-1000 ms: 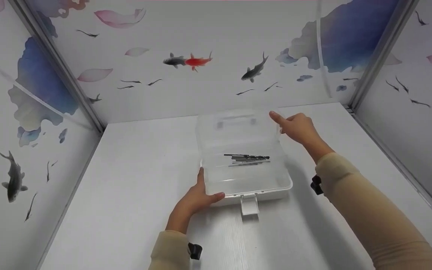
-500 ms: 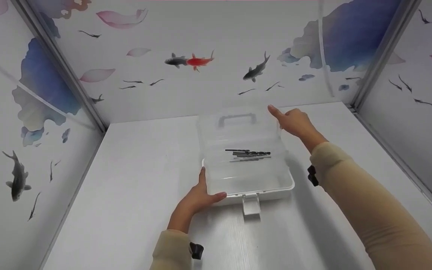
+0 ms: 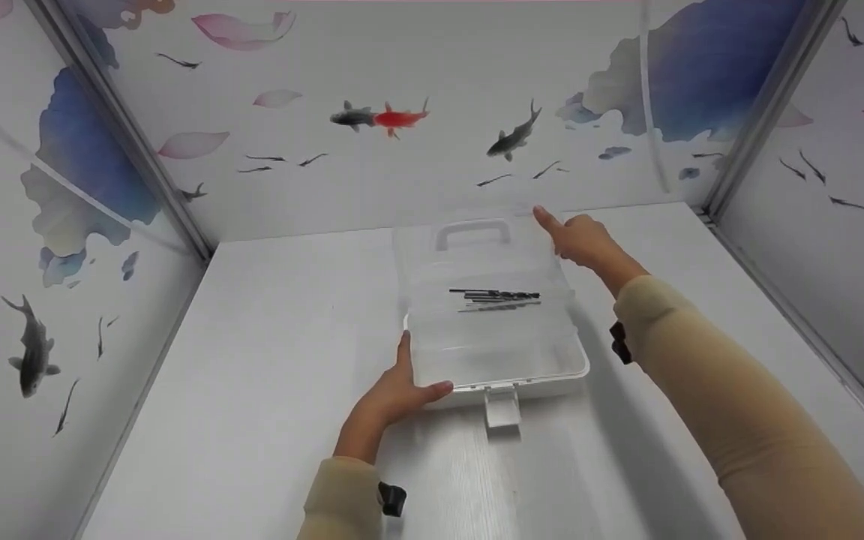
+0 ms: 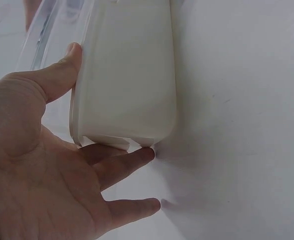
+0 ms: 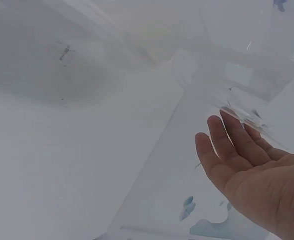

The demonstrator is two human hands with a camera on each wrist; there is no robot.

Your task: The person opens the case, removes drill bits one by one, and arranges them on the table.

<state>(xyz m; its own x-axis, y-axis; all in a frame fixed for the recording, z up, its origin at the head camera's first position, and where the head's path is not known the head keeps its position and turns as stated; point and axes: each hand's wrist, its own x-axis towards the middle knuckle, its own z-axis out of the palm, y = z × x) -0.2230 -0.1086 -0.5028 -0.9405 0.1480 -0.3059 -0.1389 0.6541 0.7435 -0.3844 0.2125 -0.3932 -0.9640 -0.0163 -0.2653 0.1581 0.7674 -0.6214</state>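
Observation:
A plastic storage box with a white base (image 3: 544, 388) and a clear lid (image 3: 417, 262) stands raised open. Through the lid shows a pale handle (image 3: 473, 225). A small bunch of drill bits (image 3: 496, 296) lies on clear plastic between lid and base; on which part exactly, I cannot tell. My left hand (image 3: 394, 390) grips the base's front left corner, thumb on the front rim, and fingers along the side, as the left wrist view shows. My right hand (image 3: 586, 240) holds the lid's right edge; in the right wrist view its fingers (image 5: 231, 145) lie against the clear plastic.
An unfastened white latch (image 3: 503, 409) hangs at the box's front. The white table (image 3: 289, 337) is bounded by a back wall (image 3: 402, 172) and side walls printed with fish and petals. The lid's top stands near the back wall.
My right hand has moved up and slightly left with the lid. The drill bits have shifted toward the back, and the handle shows more fully. My left hand has stayed at the corner.

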